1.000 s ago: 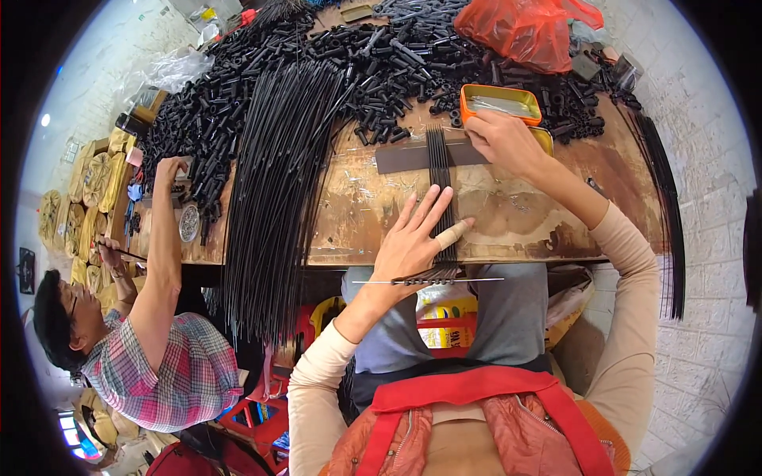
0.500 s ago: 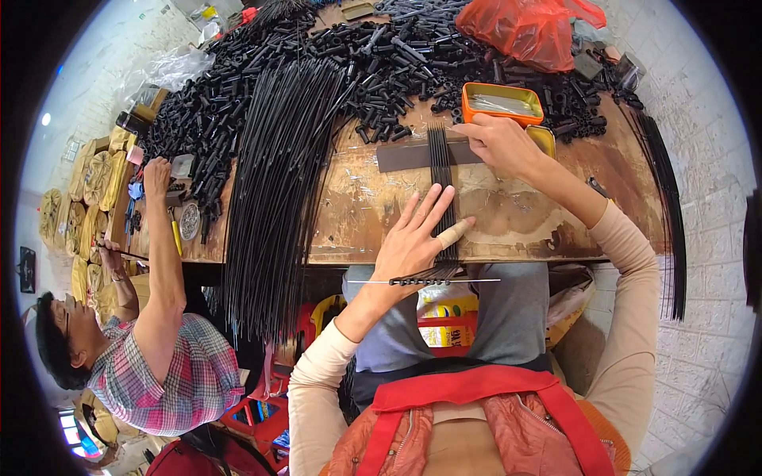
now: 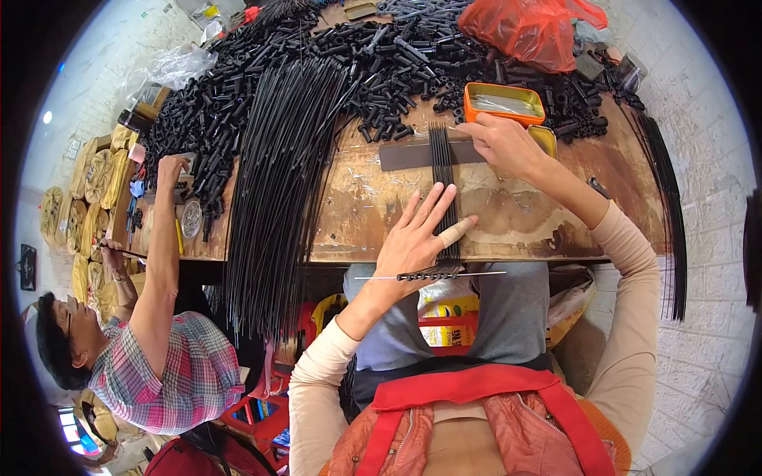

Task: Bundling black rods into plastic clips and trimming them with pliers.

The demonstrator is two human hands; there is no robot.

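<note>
My left hand lies flat with spread fingers across a row of thin black rods, pressing them to the table; a bandage wraps one finger. The rods' near ends hang on a thin metal rod past the table edge, by my left wrist. Under their far part lies a dark flat strip. My right hand is closed in a pinch beside the rods' far tips, on what looks like a thin metal pin, mostly hidden by the fingers. Close by stands an orange tin with thin metal pins inside.
A large bundle of black rods lies to the left, overhanging the edge. Black tubular parts heap along the back, near a red plastic bag. More rods hang at the right edge. A co-worker sits at the left.
The co-worker's raised hand has moved slightly right over the table. My own hands stay almost in place, the left on the rods and the right at their tips.
</note>
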